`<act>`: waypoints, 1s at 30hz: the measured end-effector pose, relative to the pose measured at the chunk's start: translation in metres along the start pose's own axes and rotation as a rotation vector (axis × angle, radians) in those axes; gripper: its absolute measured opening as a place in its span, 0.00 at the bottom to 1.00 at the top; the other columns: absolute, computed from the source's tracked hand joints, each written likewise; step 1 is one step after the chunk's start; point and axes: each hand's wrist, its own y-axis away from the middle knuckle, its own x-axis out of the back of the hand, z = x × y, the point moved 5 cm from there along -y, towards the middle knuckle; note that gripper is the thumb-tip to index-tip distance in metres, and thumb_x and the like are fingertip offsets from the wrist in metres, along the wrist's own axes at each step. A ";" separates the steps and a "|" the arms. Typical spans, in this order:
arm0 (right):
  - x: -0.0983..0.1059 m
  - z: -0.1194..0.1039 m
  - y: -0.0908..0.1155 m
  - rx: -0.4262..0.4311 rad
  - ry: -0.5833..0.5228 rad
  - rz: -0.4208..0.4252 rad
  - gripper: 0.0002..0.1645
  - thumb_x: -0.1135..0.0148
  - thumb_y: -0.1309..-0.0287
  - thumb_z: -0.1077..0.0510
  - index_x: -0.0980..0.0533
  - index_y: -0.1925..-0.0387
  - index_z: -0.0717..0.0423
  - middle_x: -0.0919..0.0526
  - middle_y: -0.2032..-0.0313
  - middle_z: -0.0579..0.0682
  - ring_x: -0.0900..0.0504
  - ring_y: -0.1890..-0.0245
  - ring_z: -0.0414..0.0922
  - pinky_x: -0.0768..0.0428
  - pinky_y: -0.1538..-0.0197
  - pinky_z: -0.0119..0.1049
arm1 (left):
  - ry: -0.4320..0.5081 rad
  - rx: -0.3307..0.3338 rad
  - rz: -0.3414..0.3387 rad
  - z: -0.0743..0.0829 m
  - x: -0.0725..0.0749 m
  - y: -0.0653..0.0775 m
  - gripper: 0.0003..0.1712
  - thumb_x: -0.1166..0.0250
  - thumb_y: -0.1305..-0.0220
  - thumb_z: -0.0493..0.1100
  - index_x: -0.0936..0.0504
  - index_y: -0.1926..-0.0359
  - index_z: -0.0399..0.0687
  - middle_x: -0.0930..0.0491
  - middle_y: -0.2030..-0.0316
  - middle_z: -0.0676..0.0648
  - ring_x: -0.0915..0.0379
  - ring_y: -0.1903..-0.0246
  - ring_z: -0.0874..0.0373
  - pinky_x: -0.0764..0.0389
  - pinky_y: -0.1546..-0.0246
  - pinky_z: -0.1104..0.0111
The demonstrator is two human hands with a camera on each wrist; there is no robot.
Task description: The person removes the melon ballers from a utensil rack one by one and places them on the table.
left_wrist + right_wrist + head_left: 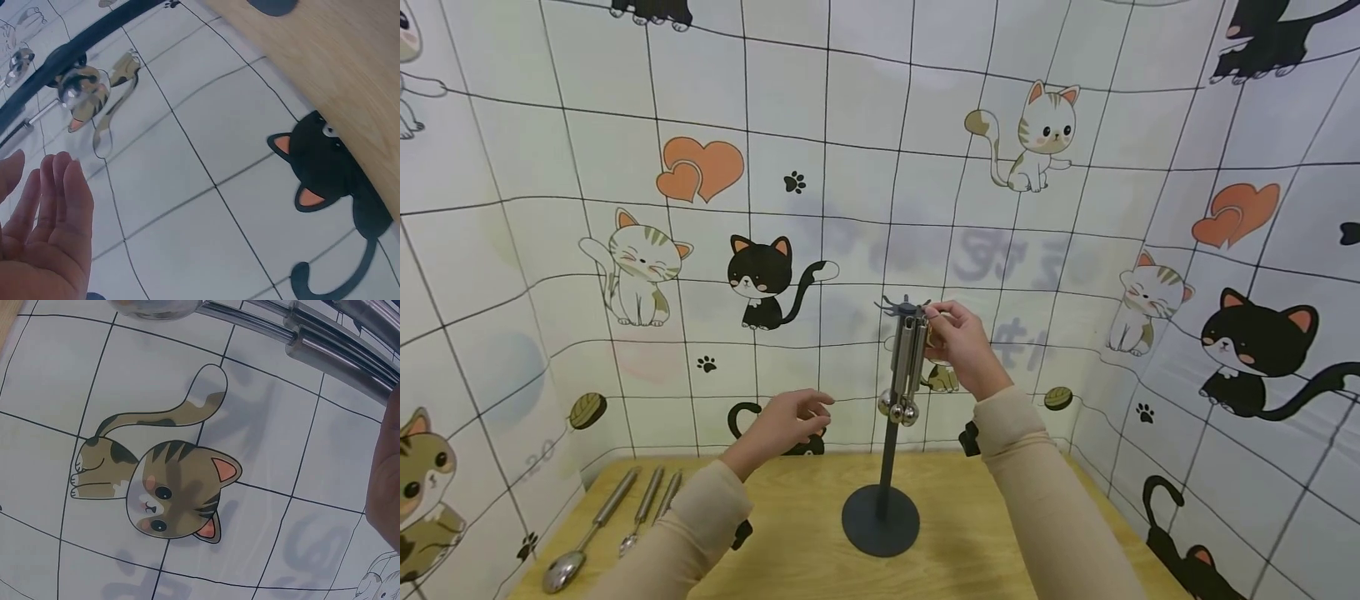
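A dark stand (888, 458) with a round base holds several metal spoons (908, 358) hanging bowls-down from its hooks. At the top, my right hand (964, 350) pinches the handle end of a spoon beside a hook; its fingertips are partly hidden by the hanging handles. The right wrist view shows only the edge of that hand (384, 481) against steel handles (344, 359). Left of the pole, my left hand (784, 423) is in the air, fingers loosely bent and holding nothing. Its palm (47, 250) is below a shiny spoon bowl (80, 89) in the left wrist view.
On the left of the wooden table (797, 517) lie a large metal spoon (583, 533) and two smaller utensils (646, 504), partly covered by the left sleeve. A white cat-print cloth (865, 183) surrounds the table at the back and sides.
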 end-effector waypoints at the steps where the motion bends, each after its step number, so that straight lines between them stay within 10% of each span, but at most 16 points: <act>1: 0.000 0.000 0.000 0.000 -0.006 -0.001 0.13 0.44 0.25 0.50 0.27 0.49 0.54 0.35 0.72 0.49 0.38 0.74 0.44 0.23 0.67 0.40 | -0.010 -0.012 0.010 0.003 -0.003 -0.002 0.18 0.35 0.29 0.41 0.19 0.40 0.49 0.15 0.56 0.49 0.17 0.60 0.57 0.13 0.62 0.59; 11: 0.001 0.001 0.000 0.008 -0.016 -0.005 0.14 0.45 0.24 0.50 0.28 0.48 0.54 0.37 0.74 0.50 0.39 0.73 0.46 0.24 0.66 0.43 | -0.030 -0.172 0.118 0.054 -0.019 -0.024 0.20 0.33 0.30 0.45 0.19 0.39 0.52 0.15 0.57 0.54 0.17 0.56 0.57 0.16 0.64 0.65; 30: 0.002 0.003 0.000 0.048 -0.012 -0.018 0.17 0.45 0.24 0.48 0.28 0.47 0.56 0.37 0.74 0.50 0.38 0.74 0.45 0.19 0.66 0.40 | 0.089 -0.192 0.220 0.101 -0.050 -0.048 0.21 0.32 0.31 0.46 0.21 0.40 0.46 0.15 0.55 0.50 0.18 0.51 0.54 0.20 0.47 0.50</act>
